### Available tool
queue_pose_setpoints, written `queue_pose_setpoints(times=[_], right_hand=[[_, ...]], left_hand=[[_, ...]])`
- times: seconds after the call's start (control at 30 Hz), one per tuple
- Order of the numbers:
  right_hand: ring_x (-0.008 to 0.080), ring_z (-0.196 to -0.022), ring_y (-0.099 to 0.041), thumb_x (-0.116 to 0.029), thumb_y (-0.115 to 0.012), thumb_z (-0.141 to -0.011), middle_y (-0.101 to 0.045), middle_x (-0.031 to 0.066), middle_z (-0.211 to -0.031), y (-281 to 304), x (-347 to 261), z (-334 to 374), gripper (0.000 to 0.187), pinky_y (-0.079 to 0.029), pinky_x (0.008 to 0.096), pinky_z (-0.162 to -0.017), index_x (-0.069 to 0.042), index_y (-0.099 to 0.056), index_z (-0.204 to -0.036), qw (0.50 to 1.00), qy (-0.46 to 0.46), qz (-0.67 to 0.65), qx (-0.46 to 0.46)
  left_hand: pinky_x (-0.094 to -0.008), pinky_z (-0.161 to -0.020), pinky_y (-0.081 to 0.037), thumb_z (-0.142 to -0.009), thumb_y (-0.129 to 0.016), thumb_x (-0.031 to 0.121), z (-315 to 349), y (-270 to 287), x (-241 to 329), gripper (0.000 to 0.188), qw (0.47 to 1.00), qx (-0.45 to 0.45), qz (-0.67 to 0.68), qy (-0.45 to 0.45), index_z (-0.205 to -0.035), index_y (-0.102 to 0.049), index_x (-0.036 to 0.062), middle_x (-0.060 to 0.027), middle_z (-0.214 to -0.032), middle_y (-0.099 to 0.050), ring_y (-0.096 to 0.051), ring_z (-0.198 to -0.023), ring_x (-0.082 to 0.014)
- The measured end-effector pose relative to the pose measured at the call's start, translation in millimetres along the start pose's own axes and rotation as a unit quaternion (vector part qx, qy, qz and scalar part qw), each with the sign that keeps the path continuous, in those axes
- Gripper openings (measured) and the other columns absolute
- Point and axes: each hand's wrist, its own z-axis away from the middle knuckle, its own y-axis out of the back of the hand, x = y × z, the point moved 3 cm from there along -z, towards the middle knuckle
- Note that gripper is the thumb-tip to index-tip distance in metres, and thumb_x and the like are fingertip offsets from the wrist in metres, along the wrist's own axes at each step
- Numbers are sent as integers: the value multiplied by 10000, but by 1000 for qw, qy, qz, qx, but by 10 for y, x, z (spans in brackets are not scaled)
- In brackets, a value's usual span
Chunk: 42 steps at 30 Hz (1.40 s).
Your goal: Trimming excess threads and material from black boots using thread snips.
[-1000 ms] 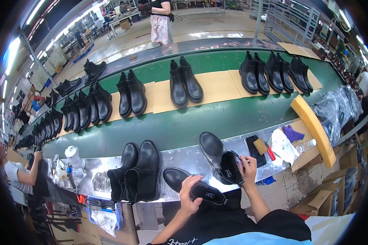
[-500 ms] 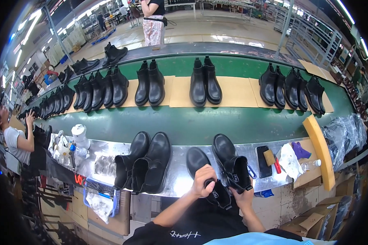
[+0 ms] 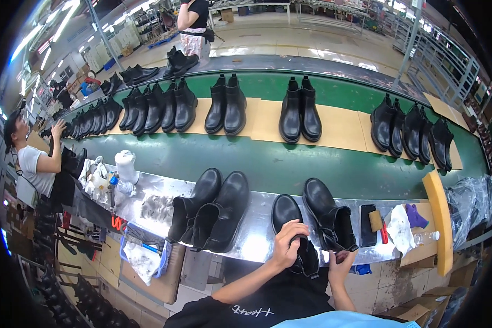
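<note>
A black ankle boot point(image 3: 285, 210) lies tilted toward me at the near edge of the metal bench. My left hand point(image 3: 290, 245) is wrapped over its shaft, fingers across the ankle. Just right of it rests a second black ankle boot point(image 3: 318, 198), toe pointing away and its opening facing me. My right hand point(image 3: 341, 264) pinches the rear edge of that boot's opening between thumb and fingers. Another pair stands to the left, a boot point(image 3: 206, 186) beside its mate point(image 3: 233, 198), both untouched.
Beyond the bench, a green conveyor point(image 3: 213, 156) carries rows of black boots on cardboard point(image 3: 262, 124). At right lie a phone point(image 3: 368, 223), a white cloth point(image 3: 400, 229) and a yellow foam strip point(image 3: 440, 221). A blue basket point(image 3: 167, 261) hangs at left; a co-worker point(image 3: 41, 164) stands farther left.
The whole view has swung, so the scene sits farther right. My right hand has shifted to the rear edge of the right boot's opening; my left hand stays on its boot.
</note>
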Motion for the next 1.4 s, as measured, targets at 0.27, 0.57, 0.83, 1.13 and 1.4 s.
queue_pose_setpoints(times=[0.27,0.57,0.83,1.13,1.4], right_hand=[[254,-918,-573,-20,-653,-788,-576,126,-1041,58,-545,310,331,-479,347,-813,-5,-574,-1109,971,114,-28,-207],[386,-1149,-531,-248,-887,-582,-513,204,-1322,-239,-926,284,880,-447,438,-972,15,-493,-1323,925,273,-6,-264],[362,-1083,-537,-206,-900,-504,-525,178,-1313,-315,-1018,376,935,-460,425,-904,-19,-501,-1329,911,315,17,-263],[366,-1070,-569,-252,-873,-613,-566,196,-1259,-295,-908,383,801,-475,424,-895,36,-531,-1277,920,305,26,-244],[392,-1084,-588,-195,-904,-622,-571,221,-1199,-299,-853,400,780,-484,405,-899,62,-504,-1240,935,245,-7,-257]], left_hand=[[-483,-1007,-401,-811,-428,150,242,45,-153,261,995,57,76,-5,-873,-623,-12,-163,-933,-646,-601,-965,-324],[-381,-1023,-418,-772,-439,11,315,423,-39,348,986,106,84,97,-1076,-583,-76,-224,-1136,-634,-595,-1115,-307],[-362,-1015,-408,-927,-496,152,636,628,72,306,972,143,53,179,-1137,-551,-64,-204,-1210,-580,-567,-1132,-260],[-354,-888,-463,-1040,-305,395,858,623,-80,534,948,185,138,219,-1083,-580,-61,-177,-1117,-600,-618,-1005,-250],[-314,-828,-492,-1039,-375,236,828,578,-110,386,947,153,119,255,-984,-622,-56,-146,-1042,-624,-643,-904,-213]])
